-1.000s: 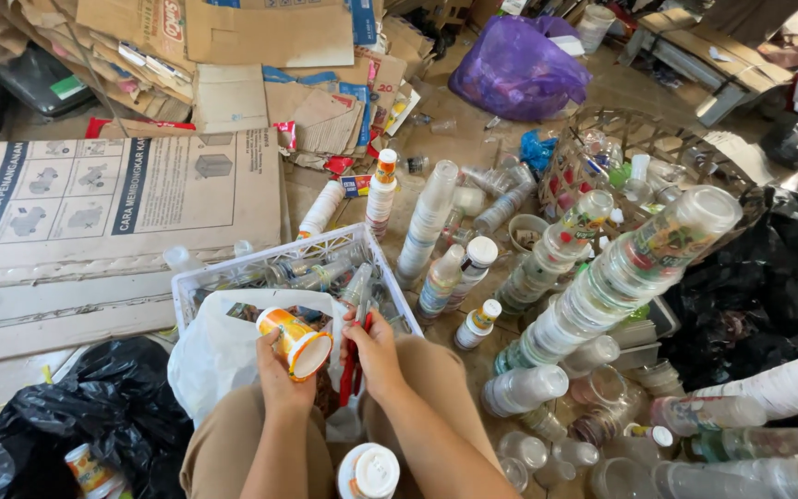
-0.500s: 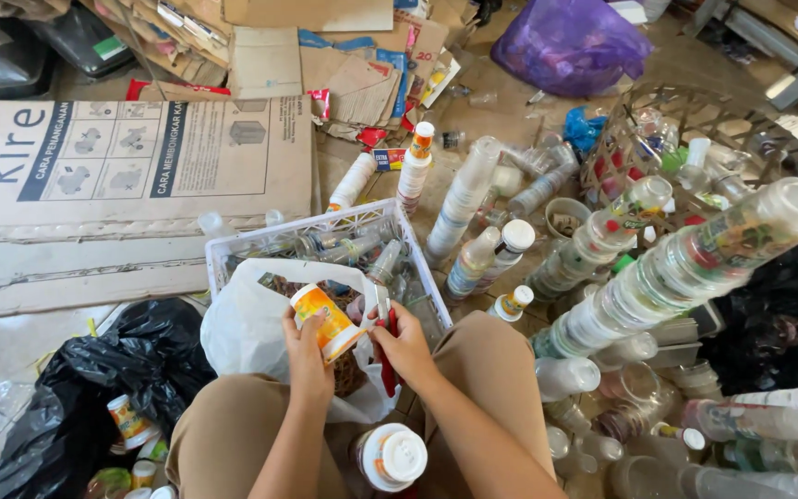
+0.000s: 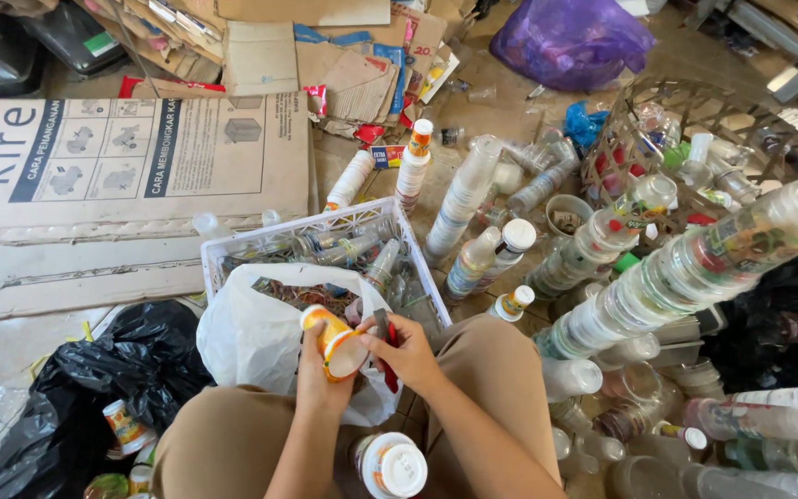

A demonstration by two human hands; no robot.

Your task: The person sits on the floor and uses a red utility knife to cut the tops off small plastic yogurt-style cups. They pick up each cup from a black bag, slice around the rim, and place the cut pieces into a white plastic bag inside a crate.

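Directly below you, head view: your left hand [image 3: 318, 370] wraps the orange-and-yellow cup [image 3: 332, 342], fingers curled round its wall. Cup lies tilted, long axis running up-left to down-right, open mouth toward your right hand [image 3: 408, 349]. Right hand sits just beside the rim, pinching a red-handled tool [image 3: 387, 349]; whether the blade meets the rim, you cannot tell. Both hover over the white plastic bag [image 3: 251, 337], with the white crate [image 3: 325, 245] just beyond it. Black bag [image 3: 94, 370] lies left, stacked clear cups [image 3: 695, 268] right.

Ahead of me lie flattened cardboard [image 3: 131, 176], a purple bag [image 3: 570, 42], a wire basket [image 3: 695, 139] and stacked clear cups [image 3: 695, 268].
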